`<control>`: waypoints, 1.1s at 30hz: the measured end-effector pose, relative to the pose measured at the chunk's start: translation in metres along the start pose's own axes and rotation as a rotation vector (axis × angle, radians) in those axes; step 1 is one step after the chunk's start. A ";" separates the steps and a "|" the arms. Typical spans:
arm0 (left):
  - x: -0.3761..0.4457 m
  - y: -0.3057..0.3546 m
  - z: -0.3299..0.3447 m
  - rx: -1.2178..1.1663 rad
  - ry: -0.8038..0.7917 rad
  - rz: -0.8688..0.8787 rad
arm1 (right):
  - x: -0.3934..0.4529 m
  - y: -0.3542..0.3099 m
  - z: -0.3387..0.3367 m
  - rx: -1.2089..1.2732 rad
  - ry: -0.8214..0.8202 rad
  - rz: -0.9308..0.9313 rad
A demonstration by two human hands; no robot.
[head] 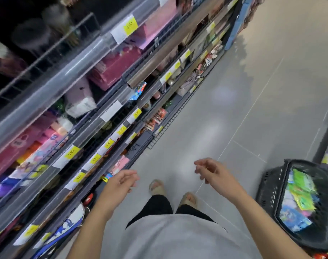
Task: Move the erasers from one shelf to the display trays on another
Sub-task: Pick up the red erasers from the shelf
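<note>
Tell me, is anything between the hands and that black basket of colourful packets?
Nothing visible. The right hand and left hand hang empty over bare floor, and only open floor separates the right hand from the black basket holding the colourful packets. The image is too blurred to confirm they are erasers.

Black basket (267, 186) w/ green/blue packs (299, 199), yellow price tags (71, 152), grey floor (252, 90).

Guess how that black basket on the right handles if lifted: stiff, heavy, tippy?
The black basket looks like rigid perforated plastic, so probably stiff. Its load of small colourful packets suggests modest weight. Filled high, it might spill if tilted.
</note>
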State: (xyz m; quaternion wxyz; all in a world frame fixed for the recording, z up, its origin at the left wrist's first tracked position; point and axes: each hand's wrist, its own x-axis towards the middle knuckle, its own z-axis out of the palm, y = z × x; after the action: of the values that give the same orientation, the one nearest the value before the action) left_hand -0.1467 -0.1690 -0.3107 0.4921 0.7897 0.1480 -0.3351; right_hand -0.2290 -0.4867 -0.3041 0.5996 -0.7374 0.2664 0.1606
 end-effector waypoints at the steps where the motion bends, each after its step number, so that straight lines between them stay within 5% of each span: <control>1: 0.003 0.015 -0.004 -0.021 0.023 0.026 | 0.014 -0.019 -0.003 -0.012 -0.027 -0.044; 10: -0.020 0.202 -0.102 -0.103 0.342 0.619 | 0.099 -0.217 0.005 -0.080 -0.169 -0.537; 18: -0.073 0.322 -0.185 0.143 0.895 1.082 | 0.103 -0.407 0.018 -0.126 -0.241 -1.008; 25: -0.074 0.330 -0.218 0.539 1.439 0.752 | 0.101 -0.523 0.057 -0.313 -0.344 -1.347; 28: -0.073 0.318 -0.225 0.625 1.488 0.503 | 0.103 -0.552 0.083 -0.497 -0.335 -1.520; 33: -0.069 0.304 -0.228 0.763 1.480 0.400 | 0.097 -0.586 0.140 -0.782 -0.392 -1.710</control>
State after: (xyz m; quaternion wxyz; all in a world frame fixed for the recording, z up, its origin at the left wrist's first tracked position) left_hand 0.0614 -0.1066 0.0088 0.0193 0.9280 0.1661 0.3328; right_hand 0.2041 -0.2887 0.0776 0.2595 -0.7902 -0.5390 -0.1333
